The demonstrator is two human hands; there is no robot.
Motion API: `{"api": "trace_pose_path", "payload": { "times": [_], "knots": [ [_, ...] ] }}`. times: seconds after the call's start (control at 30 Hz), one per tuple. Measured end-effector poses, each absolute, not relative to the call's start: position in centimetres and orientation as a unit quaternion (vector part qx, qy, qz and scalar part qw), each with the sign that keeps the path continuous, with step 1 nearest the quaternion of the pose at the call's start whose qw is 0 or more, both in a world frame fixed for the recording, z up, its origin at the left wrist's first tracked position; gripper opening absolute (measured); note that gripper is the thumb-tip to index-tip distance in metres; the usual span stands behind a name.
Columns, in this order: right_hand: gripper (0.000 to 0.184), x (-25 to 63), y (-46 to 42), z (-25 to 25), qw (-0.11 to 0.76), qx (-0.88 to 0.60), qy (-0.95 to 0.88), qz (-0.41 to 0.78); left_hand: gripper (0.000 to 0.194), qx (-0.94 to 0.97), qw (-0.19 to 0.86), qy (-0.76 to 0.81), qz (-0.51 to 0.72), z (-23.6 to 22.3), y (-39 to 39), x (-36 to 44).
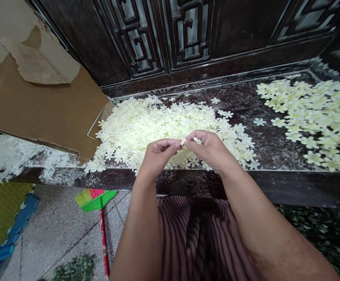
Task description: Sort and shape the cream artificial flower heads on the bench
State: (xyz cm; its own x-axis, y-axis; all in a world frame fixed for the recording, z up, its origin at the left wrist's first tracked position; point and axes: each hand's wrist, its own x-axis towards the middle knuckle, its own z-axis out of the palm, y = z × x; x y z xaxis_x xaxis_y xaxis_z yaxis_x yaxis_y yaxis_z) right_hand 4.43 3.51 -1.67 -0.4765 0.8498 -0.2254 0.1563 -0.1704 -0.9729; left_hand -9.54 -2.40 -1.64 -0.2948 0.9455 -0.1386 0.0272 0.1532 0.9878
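Observation:
My left hand (160, 156) and my right hand (208, 149) meet fingertip to fingertip over a heap of cream-white artificial flowers (146, 125). Both are closed in a pinch on a small white flower (183, 142), mostly covered by the fingers. Another bit of white petal (197, 140) shows between the fingers of my right hand. The heap lies on a dark wooden bench (271, 154), right under my hands and up to its front edge. Further right, more yellowish-white flowers (313, 113) are spread out in a looser layer.
A torn cardboard sheet (44, 105) leans at the left, with a bent wire (95, 124) by its edge. White stringy pieces (18, 154) lie below it. On the floor are a green broom (100, 201) and dark green leaves (75, 268). A carved wooden back (170, 43) rises behind.

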Motion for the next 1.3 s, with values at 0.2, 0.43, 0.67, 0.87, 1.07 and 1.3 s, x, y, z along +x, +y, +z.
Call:
{"api": "trace_pose_path", "payload": {
  "times": [0.2,0.43,0.67,0.87,1.07,1.3],
  "knots": [
    [0.01,4.4,3.5,-1.6,0.279,-0.428,-0.583,0.632,0.014,0.402,0.433,0.619,0.517,-1.7,-2.3,-9.5],
    [0.011,4.4,3.5,-1.8,0.279,-0.432,-0.58,0.632,0.009,0.415,0.412,0.634,0.506,-1.8,-2.3,-9.4],
    [0.014,4.0,3.2,-2.1,0.297,-0.468,-0.593,0.584,0.006,0.42,0.371,0.657,0.504,-1.7,-2.2,-9.1],
    [0.008,3.4,1.9,-2.0,0.331,-0.469,-0.639,0.513,0.007,0.466,0.29,0.675,0.493,-1.7,-1.9,-8.7],
    [0.014,3.3,1.8,-2.0,0.316,-0.432,-0.637,0.555,0.008,0.531,0.2,0.672,0.476,-1.6,-2.0,-8.7],
    [0.016,3.4,2.2,-1.8,0.305,-0.445,-0.616,0.574,0.01,0.555,0.193,0.66,0.468,-1.3,-2.2,-8.7]
  ]
}}
